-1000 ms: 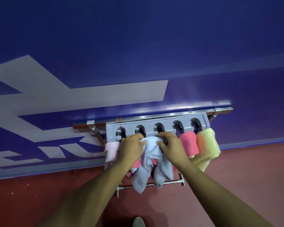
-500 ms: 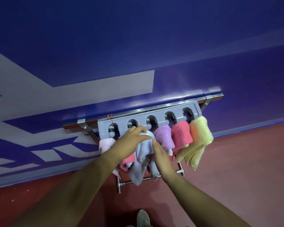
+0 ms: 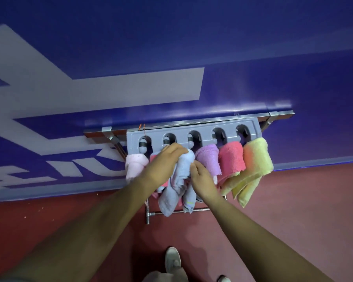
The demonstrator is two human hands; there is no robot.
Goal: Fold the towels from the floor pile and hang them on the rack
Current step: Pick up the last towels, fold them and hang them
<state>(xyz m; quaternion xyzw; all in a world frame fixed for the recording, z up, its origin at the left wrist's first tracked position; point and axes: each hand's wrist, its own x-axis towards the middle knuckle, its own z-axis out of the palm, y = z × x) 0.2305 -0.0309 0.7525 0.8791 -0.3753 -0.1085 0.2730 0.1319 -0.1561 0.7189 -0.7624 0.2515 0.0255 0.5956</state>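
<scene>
Holding the blue towel (image 3: 169, 200) from the top with the left hand (image 3: 163, 165), fingers curled over it. Touching the same towel's side at 3 o'clock with the right hand (image 3: 202, 180), fingers laid against the cloth; hard to tell if pinching or only pressing. Blue towel up against the front of the grey rack (image 3: 192, 132), loose ends dangling toward 6 o'clock, down to the metal bar (image 3: 200, 210).

One second ago, both hands up on top of the towel, side by side. Now only the left one up there, the right one lower and off to the side. Half a second ago, almost the same as now.

At 9 o'clock of the blue towel, a light pink towel (image 3: 136, 165). At 3 o'clock, in a row, a purple towel (image 3: 208, 161), a red towel (image 3: 231, 159) and a yellow towel (image 3: 257, 157), all hanging from the rack. Purple towel hidden behind the right hand one second ago, in plain sight now.

At 6 o'clock of the hands, a light shoe (image 3: 172, 259) on the red floor (image 3: 293, 210), showing more than before. At 12 o'clock, a blue wall (image 3: 192, 37) with pale shapes.
</scene>
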